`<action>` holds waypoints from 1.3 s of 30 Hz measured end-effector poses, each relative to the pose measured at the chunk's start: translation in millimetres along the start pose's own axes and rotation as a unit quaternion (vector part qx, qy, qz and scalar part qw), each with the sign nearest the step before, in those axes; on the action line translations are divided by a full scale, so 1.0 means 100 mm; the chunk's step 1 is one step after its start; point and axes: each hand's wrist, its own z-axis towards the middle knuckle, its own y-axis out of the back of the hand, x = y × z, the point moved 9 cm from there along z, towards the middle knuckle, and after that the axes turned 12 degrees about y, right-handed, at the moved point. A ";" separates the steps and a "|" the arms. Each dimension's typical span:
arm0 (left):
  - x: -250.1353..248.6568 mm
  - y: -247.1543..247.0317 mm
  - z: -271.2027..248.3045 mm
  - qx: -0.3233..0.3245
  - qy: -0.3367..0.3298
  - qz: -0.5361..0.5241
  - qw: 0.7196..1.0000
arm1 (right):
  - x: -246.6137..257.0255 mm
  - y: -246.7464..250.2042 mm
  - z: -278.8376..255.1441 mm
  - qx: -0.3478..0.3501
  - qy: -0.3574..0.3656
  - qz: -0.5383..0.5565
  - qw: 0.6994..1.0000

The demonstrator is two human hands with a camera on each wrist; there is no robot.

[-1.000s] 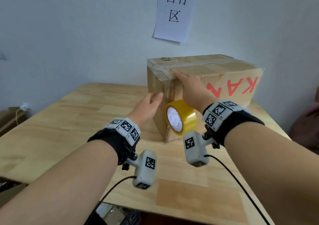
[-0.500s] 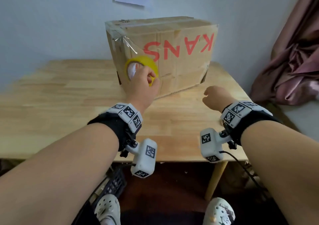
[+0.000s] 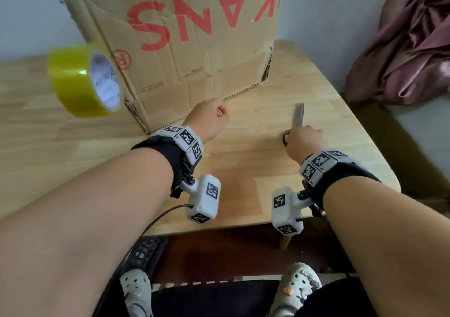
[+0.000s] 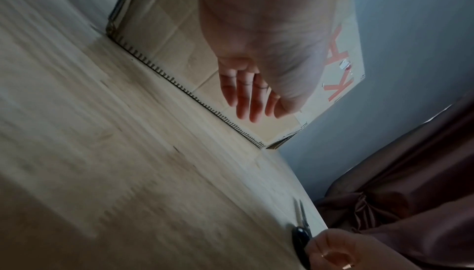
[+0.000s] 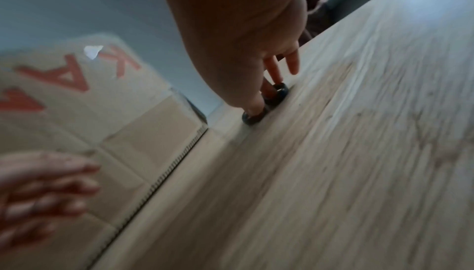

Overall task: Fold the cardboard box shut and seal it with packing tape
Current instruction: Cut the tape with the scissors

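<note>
The cardboard box (image 3: 194, 49) with red upside-down letters stands on the wooden table (image 3: 243, 183), its flaps shut. A yellow tape roll (image 3: 82, 80) hangs off the box's left corner, with no hand on it. My left hand (image 3: 209, 119) hovers by the box's bottom front edge, fingers loosely curled and holding nothing; the left wrist view shows the same hand (image 4: 246, 96). My right hand (image 3: 304, 139) is down on the scissors (image 3: 300, 114) lying right of the box. In the right wrist view, the thumb and a finger of that hand (image 5: 259, 84) sit in the black handle loops (image 5: 271, 100).
Maroon fabric (image 3: 414, 37) hangs just past the table's right edge. A pale wall stands behind the box. Under the table's front edge are a black basket (image 3: 146, 251) and my feet in pale clogs (image 3: 299, 285).
My left hand has let go of the tape roll and moved right along the box's base. My right hand has reached onto the scissors. The view has tilted down and closer.
</note>
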 end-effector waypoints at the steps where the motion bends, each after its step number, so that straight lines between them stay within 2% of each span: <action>1: 0.02 0.01 0.05 0.000 0.000 0.001 1.000 | 0.08 -0.01 0.03 -0.001 0.002 -0.005 1.000; 6: 0.11 0.19 0.14 -0.008 -0.011 0.015 1.000 | 0.64 -0.05 0.09 -0.001 0.064 0.042 0.997; 10: 0.20 0.37 0.11 -0.013 -0.013 -0.012 1.000 | 1.06 -0.11 0.05 0.035 0.112 0.051 0.992; 13: 0.33 0.53 -0.01 -0.033 -0.014 -0.053 0.998 | 1.21 -0.08 0.03 0.039 0.095 0.080 0.992; 15: 0.40 0.61 -0.10 -0.043 -0.016 -0.071 0.996 | 1.26 -0.06 0.00 0.033 0.086 0.146 0.985; 19: 0.52 0.69 -0.24 -0.020 0.001 -0.045 0.999 | 1.47 0.08 -0.12 -0.027 0.074 0.303 0.950; 22: 0.67 0.69 -0.34 0.012 0.029 -0.017 0.999 | 1.66 0.28 -0.24 -0.102 0.088 0.412 0.901; 25: 0.83 0.79 -0.50 0.020 0.054 -0.018 0.998 | 1.79 0.50 -0.42 -0.159 0.136 0.440 0.873; 28: 0.99 1.05 -0.67 0.000 0.078 -0.002 0.997 | 1.91 0.72 -0.62 -0.171 0.190 0.449 0.856; 33: 1.02 1.55 -0.99 -0.056 0.102 0.044 0.992 | 2.00 1.04 -0.82 -0.135 0.240 0.378 0.884; 37: 0.84 1.84 -1.17 -0.100 0.112 0.025 0.988 | 2.06 1.23 -0.92 -0.110 0.251 0.339 0.900; 39: 0.72 2.03 -1.21 -0.156 0.101 0.004 0.983 | 2.09 1.30 -0.95 -0.096 0.256 0.314 0.909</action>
